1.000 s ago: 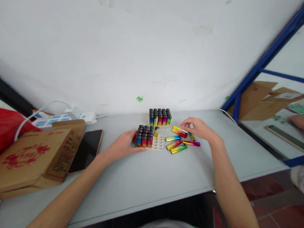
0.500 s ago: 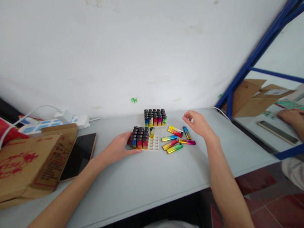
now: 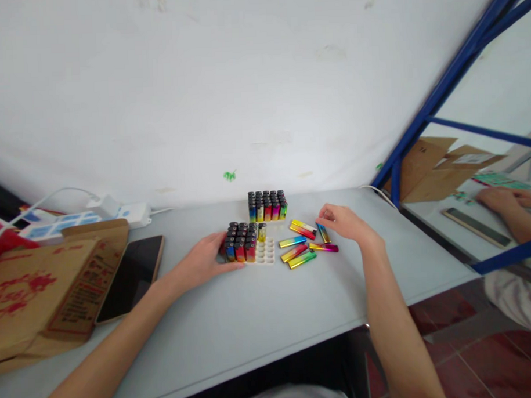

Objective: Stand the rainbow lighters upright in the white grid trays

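Observation:
My left hand [image 3: 205, 260] is curled round the left side of a white tray [image 3: 267, 258], its thumb along the front and its fingers behind. Black-topped lighters [image 3: 241, 243] with shiny coloured bodies stand upright in the tray's left part, and a yellow lighter [image 3: 262, 232] stands beside them. Bare round sockets show on the tray's right. Over the loose pieces, my right hand [image 3: 342, 220] pinches the far end of a blue metallic lighter [image 3: 324, 234], which still lies near the table surface. Several more shiny lighters [image 3: 299, 253] lie between the tray and that hand; no black tops show on them.
Behind the tray stands a second block of upright lighters [image 3: 268, 206] by the wall. At left are a cardboard box [image 3: 38, 294], a dark phone [image 3: 131, 276] and a power strip [image 3: 135, 215]. A blue metal frame [image 3: 395, 183] rises at right; beyond it another person's hands [image 3: 505, 201] show.
My right hand has come down and its fingertips have closed on the blue lighter's end. My left hand stays at the tray. The whole view has shifted slightly.

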`<state>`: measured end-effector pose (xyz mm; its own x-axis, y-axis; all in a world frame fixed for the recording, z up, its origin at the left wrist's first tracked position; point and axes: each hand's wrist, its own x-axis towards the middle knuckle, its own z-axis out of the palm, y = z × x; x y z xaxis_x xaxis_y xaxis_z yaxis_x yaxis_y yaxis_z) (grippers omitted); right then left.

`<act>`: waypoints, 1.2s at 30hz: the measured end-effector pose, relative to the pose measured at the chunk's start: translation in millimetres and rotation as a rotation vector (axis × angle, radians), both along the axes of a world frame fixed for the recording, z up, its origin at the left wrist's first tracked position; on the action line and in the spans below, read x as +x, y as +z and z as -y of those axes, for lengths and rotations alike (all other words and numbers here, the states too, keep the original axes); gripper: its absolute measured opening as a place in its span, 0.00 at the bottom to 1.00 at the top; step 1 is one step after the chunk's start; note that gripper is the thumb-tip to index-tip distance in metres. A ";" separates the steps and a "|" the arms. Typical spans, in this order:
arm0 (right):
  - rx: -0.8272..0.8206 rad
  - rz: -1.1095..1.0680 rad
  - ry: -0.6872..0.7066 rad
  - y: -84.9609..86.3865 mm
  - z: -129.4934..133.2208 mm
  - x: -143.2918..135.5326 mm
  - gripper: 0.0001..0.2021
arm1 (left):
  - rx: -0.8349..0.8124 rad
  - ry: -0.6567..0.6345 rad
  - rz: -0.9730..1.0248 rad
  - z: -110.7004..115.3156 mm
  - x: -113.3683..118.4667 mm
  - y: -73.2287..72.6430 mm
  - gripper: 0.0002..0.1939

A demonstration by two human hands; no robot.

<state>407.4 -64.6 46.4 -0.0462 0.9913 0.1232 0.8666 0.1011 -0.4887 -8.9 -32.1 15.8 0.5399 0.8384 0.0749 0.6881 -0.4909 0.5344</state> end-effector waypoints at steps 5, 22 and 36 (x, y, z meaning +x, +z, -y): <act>-0.168 -0.162 0.182 4.8 31.1 6.3 0.13 | -0.002 -0.002 0.008 0.4 0.3 -0.4 0.37; 0.014 -0.424 0.095 -11.8 57.4 17.1 0.22 | 0.060 -0.019 0.060 -3.0 -1.3 -6.3 0.34; -0.004 -1.258 0.086 3.1 -6.2 -66.9 0.23 | 0.066 -0.026 0.075 -1.7 -2.5 -8.0 0.37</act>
